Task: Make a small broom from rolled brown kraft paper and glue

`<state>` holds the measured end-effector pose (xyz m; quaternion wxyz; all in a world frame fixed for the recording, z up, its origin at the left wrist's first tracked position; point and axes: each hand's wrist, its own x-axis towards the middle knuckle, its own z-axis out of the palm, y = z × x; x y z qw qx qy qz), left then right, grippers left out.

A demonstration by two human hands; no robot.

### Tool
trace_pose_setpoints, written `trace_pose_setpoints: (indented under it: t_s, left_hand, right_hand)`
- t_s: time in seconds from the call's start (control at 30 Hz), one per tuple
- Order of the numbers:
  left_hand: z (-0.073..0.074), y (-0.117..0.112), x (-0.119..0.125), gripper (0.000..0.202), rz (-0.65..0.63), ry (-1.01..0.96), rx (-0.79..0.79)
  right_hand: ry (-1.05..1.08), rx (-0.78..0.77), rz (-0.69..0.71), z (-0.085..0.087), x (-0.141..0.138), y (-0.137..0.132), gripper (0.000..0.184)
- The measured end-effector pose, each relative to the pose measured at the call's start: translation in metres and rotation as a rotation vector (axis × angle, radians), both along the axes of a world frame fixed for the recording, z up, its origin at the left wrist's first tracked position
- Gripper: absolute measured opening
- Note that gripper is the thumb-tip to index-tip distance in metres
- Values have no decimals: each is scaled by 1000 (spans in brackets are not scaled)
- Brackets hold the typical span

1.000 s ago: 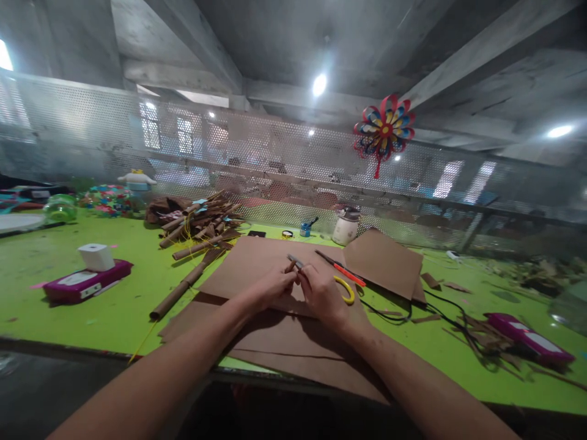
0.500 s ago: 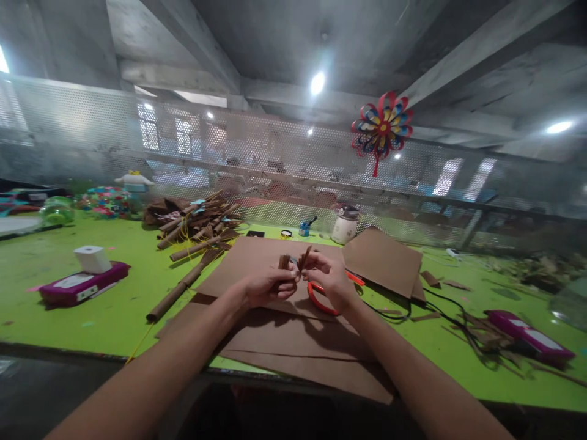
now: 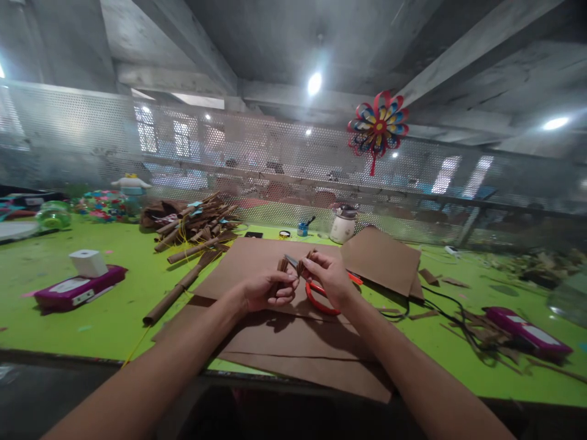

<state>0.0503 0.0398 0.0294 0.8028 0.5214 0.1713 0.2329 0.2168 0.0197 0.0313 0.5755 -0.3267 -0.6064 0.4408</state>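
Note:
Both of my hands are closed above a stack of brown paper sheets [image 3: 302, 335]. The fingers of my left hand [image 3: 266, 291] pinch a small folded piece of brown paper [image 3: 282, 265]. My right hand [image 3: 331, 278] pinches a pleated brown paper piece [image 3: 300, 267] close beside it. Whether the two are joined is hidden by the fingers. Scissors [image 3: 328, 310] with orange-red handles lie on the top sheet under my right hand, their grey blade showing between my hands.
Rolled brown paper sticks [image 3: 206, 223] with yellow string lie at the left, one roll [image 3: 167, 302] nearer me. Purple boxes [image 3: 85, 286] [image 3: 527, 333] sit on both sides. Behind are a blue jar [image 3: 302, 229] and a white pot [image 3: 343, 225]. More brown sheets [image 3: 383, 260] and black cords lie right.
The pleated paper in my right fingers has turned and fanned out more. More of the scissors' blade shows between my hands. The view has shifted slightly.

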Motion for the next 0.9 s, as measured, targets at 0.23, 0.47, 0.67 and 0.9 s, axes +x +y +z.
trace_pose_setpoints:
  t_s: [0.23, 0.47, 0.67, 0.9]
  left_hand:
    - [-9, 12, 2, 15, 88, 53, 25]
    - [-1, 8, 4, 45, 197, -98, 20]
    - [-1, -2, 10, 53, 114, -50, 13]
    - [-10, 11, 12, 45, 261, -53, 12]
  right_hand:
    - [47, -92, -8, -5, 4, 8, 26]
    - [-12, -217, 135, -12, 3, 6, 25]
    - [-58, -292, 211, -28, -10, 8, 23]
    - [-164, -51, -120, -27, -12, 10, 32]
